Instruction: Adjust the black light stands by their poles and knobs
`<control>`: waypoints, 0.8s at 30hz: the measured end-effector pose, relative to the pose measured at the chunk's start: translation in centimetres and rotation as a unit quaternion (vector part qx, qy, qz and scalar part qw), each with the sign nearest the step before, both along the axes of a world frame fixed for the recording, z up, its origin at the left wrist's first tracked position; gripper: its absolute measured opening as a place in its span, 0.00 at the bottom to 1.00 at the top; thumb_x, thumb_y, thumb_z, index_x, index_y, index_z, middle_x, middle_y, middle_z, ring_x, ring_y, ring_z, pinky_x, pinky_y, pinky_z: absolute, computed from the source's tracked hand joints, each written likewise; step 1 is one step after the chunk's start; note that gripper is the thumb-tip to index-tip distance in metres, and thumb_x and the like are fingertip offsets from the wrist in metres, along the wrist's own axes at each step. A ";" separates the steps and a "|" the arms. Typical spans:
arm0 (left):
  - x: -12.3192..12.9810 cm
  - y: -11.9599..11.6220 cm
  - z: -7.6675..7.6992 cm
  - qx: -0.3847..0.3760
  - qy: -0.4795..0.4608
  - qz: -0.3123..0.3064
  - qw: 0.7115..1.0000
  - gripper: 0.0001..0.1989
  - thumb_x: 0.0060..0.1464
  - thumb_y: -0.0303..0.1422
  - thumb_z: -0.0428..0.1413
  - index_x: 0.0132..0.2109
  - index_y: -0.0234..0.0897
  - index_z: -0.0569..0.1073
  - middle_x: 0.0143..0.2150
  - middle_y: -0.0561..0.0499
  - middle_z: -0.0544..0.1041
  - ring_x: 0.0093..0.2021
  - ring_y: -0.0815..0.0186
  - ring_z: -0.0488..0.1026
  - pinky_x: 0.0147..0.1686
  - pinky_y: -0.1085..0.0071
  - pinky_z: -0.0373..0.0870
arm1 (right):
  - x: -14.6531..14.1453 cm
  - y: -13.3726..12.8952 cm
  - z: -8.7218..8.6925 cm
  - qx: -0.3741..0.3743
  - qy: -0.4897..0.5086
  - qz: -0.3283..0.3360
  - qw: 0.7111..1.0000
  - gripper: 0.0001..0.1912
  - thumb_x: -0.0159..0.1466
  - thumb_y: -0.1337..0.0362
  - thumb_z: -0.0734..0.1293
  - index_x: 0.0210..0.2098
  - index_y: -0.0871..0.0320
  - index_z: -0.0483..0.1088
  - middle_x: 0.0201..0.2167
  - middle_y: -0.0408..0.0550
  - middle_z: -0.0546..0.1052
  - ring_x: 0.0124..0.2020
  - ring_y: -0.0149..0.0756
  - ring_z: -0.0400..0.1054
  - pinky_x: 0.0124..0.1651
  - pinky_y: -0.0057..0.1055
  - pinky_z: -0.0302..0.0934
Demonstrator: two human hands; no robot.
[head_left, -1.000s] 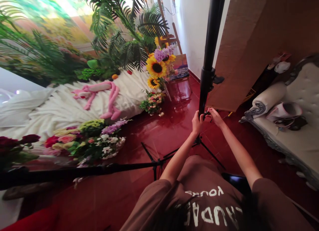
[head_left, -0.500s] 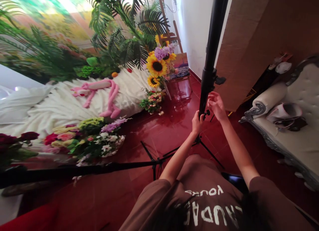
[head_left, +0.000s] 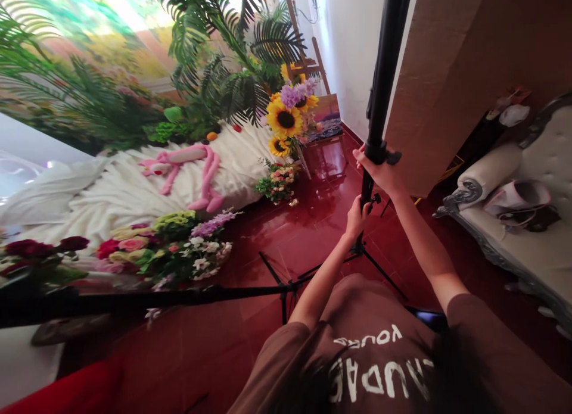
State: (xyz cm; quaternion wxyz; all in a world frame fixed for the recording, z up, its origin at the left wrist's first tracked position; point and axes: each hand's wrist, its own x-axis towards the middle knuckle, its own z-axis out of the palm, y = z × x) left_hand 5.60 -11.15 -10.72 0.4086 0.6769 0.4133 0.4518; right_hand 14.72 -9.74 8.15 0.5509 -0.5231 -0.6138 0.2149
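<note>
A black light stand [head_left: 388,74] rises in front of me, its pole leaning a little to the right at the top. My left hand [head_left: 356,217] is closed round the lower part of the pole, beside a small black knob [head_left: 376,198]. Higher up, my right hand [head_left: 385,174] wraps the pole just under a collar with a larger knob [head_left: 394,158]; its thumb side reaches the pole's left edge. The spread legs [head_left: 384,274] stand on the floor beyond my left forearm.
A second black stand [head_left: 241,293] stretches across the left. Behind it are flower bunches [head_left: 210,256], a white-draped platform [head_left: 116,193] with a pink plush toy [head_left: 183,156], sunflowers [head_left: 284,118] and an easel [head_left: 320,62]. At right stands a tufted sofa [head_left: 534,247] holding a white bag-like item [head_left: 513,199].
My right hand, fingers loosely raised beside the pole before, has closed round it under the collar. The collar and its knob sit slightly lower in view. My left hand keeps its hold.
</note>
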 end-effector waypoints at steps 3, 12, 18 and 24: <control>-0.1 0.2 -0.2 0.012 0.004 -0.001 1.000 0.15 0.64 0.38 0.49 0.55 0.39 0.67 0.45 0.45 0.78 0.41 0.64 0.77 0.43 0.67 0.71 | -0.2 -1.0 -3.1 -0.031 0.006 -0.014 0.999 0.21 0.60 0.42 0.67 0.32 0.54 0.67 0.26 0.42 0.71 0.30 0.34 0.69 0.42 0.34 0.66; -0.2 0.6 -1.3 0.031 -0.011 -0.008 0.999 0.18 0.63 0.37 0.49 0.56 0.36 0.67 0.50 0.40 0.77 0.46 0.60 0.76 0.48 0.64 0.72 | -0.9 -1.4 -9.0 -0.061 0.050 -0.040 0.996 0.21 0.59 0.42 0.67 0.38 0.52 0.68 0.32 0.46 0.75 0.37 0.39 0.70 0.45 0.36 0.66; -0.4 0.6 -1.2 0.025 0.002 -0.010 1.000 0.16 0.63 0.36 0.49 0.55 0.36 0.68 0.49 0.40 0.77 0.47 0.60 0.76 0.48 0.64 0.71 | 1.1 -3.3 -10.3 -0.078 0.015 0.017 0.997 0.30 0.54 0.40 0.71 0.48 0.52 0.68 0.41 0.50 0.76 0.45 0.45 0.71 0.50 0.40 0.66; -0.3 0.2 -0.5 0.022 0.005 -0.001 1.000 0.15 0.64 0.39 0.49 0.54 0.39 0.67 0.47 0.43 0.78 0.44 0.61 0.76 0.46 0.66 0.71 | 4.1 -7.5 -13.4 -0.079 0.022 -0.023 0.996 0.30 0.63 0.38 0.61 0.54 0.52 0.66 0.54 0.55 0.73 0.56 0.46 0.67 0.62 0.45 0.58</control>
